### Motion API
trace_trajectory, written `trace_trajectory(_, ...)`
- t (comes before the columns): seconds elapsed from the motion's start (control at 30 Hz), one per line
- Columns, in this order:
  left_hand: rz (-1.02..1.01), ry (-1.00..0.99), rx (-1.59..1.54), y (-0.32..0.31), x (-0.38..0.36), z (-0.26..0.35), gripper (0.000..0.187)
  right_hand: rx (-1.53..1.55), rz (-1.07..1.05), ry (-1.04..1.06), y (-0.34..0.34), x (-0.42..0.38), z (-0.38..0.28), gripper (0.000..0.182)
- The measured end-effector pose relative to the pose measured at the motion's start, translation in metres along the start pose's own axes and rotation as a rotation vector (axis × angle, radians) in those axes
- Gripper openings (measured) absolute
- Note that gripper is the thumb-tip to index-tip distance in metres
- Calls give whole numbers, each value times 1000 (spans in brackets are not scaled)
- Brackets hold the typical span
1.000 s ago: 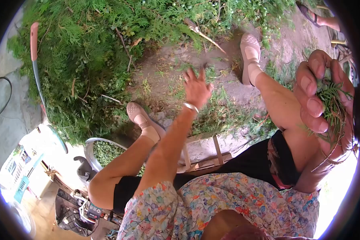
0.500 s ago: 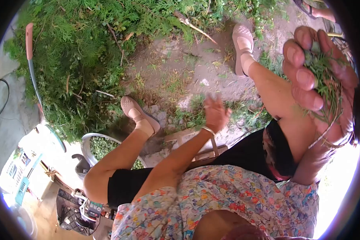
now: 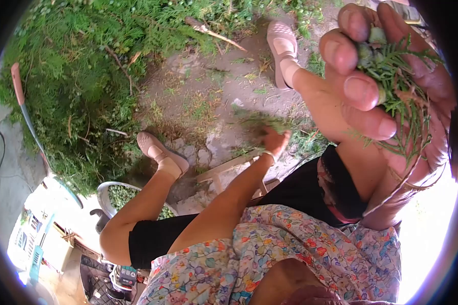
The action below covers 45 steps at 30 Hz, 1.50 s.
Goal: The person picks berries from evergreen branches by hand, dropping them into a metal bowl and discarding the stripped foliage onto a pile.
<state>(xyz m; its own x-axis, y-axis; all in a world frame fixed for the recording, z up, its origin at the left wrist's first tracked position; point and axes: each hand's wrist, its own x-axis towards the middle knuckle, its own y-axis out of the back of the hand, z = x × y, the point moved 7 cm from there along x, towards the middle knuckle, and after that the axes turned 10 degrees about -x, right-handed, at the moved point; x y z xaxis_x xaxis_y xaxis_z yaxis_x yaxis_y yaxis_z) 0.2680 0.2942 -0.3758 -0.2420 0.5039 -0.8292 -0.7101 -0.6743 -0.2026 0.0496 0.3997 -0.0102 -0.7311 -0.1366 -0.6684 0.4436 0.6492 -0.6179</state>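
Observation:
My right hand is large and close to the camera at the upper right. Its fingers curl round a bunch of green sprigs with small green cones and a thin stem hanging down. Lower, near the middle, is my left hand, a white band at its wrist. A motion-blurred green sprig is at its fingertips, just above the littered ground.
A big heap of cut green branches fills the upper left. A curved tool with a pinkish handle lies on it. Beside my leg stands a pale-rimmed container of small green cones. A bare stick lies at the top.
The view has shifted, moving the ground and legs leftward. A blurred green sprig now shows at my left hand, where none was seen before. My right hand still holds its bunch and appears larger.

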Motion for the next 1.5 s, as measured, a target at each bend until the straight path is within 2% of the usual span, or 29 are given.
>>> trace_trajectory(0.03, -514, -78, -160, -32, -13, 29, 100, 14, 9, 3, 1, 0, -1, 25)
trace_trajectory(0.1, -480, -96, -597, -117, 14, 3, 89, 44, 26, 4, 2, 0, -1, 25)
trace_trajectory(0.13, -489, -332, -446, -132, 21, 1, 82, 61, 32, 4, 3, 0, -1, 25)
trace_trajectory(0.17, -486, -564, -290, -123, -2, 39, 76, 80, 32, -2, 3, 0, -1, 25)
trace_trajectory(0.2, -360, -530, 248, -104, -10, 54, 68, 99, 25, -9, 1, 0, 0, 25)
trace_trajectory(0.23, -259, -530, 260, -70, -21, 74, 62, 114, 12, -13, 0, -1, 0, 24)
trace_trajectory(0.27, -58, -595, 422, -44, -7, 61, 53, 127, -1, -15, -1, -2, 0, 24)
trace_trajectory(0.3, 283, -693, 921, -17, 0, 41, 52, 137, -15, -12, -3, -3, 0, 24)
trace_trajectory(0.33, -47, -153, 707, 26, -5, 37, 58, 145, -32, -6, -4, -3, -1, 24)
trace_trajectory(0.37, 19, -269, 1171, 49, 46, -69, 56, 150, -55, 7, -4, -5, -2, 24)
trace_trajectory(0.4, 101, -745, 1505, 43, -22, -18, 48, -98, -87, 278, -10, -5, -11, 33)
trace_trajectory(0.43, 400, -922, 755, 67, -20, -44, 33, -14, -172, 355, -2, 2, -7, 38)
trace_trajectory(0.47, -165, -450, 607, 63, -18, -40, 38, 29, -209, 346, -7, 5, -7, 38)
trace_trajectory(0.5, -156, -132, 311, 68, -38, -19, 36, 72, -248, 328, -14, 6, -6, 39)
trace_trajectory(0.53, 23, -30, -50, 76, -49, -13, 33, 55, -285, 354, -21, 7, -7, 39)
trace_trajectory(0.57, 120, -315, 211, 87, -68, 50, 26, 143, -314, 334, -27, 10, -6, 39)
trace_trajectory(0.7, 430, -554, -216, 168, -157, 193, 10, 252, -367, 284, -44, 25, 2, 41)
trace_trajectory(0.77, 576, -931, -168, 194, -241, 270, 8, 228, -454, 271, -55, 30, 6, 42)
trace_trajectory(0.83, 645, -1182, 2, 207, -306, 319, 10, 209, -520, 257, -69, 33, 11, 43)
trace_trajectory(0.9, 696, -1280, 86, 211, -344, 343, 12, 102, -522, 263, -80, 37, 17, 49)
trace_trajectory(0.93, 720, -1377, 258, 207, -359, 353, 13, 69, -565, 243, -88, 39, 20, 49)
trace_trajectory(0.97, 730, -1384, 254, 208, -365, 357, 13, 59, -574, 241, -94, 39, 24, 49)
trace_trajectory(1.03, 718, -1448, 438, 196, -371, 364, 14, 26, -509, 228, -100, 46, 33, 44)
trace_trajectory(1.1, 758, -1436, 485, 205, -362, 358, 15, -47, -509, 160, -98, 60, 43, 42)
trace_trajectory(1.17, 776, -1323, 598, 212, -349, 349, 15, -106, -410, 141, -96, 69, 55, 39)
trace_trajectory(1.27, 775, -1357, 780, 221, -340, 338, 12, -321, -171, 186, -93, 72, 63, 32)
trace_trajectory(1.3, 746, -1331, 745, 227, -335, 334, 11, -346, -137, 182, -94, 74, 68, 30)
trace_trajectory(1.43, 634, -1113, 478, 244, -322, 303, 9, -471, -379, 130, -93, 94, 91, 24)
trace_trajectory(1.5, 637, -1086, 494, 245, -319, 294, 10, -526, -342, 160, -88, 94, 103, 27)
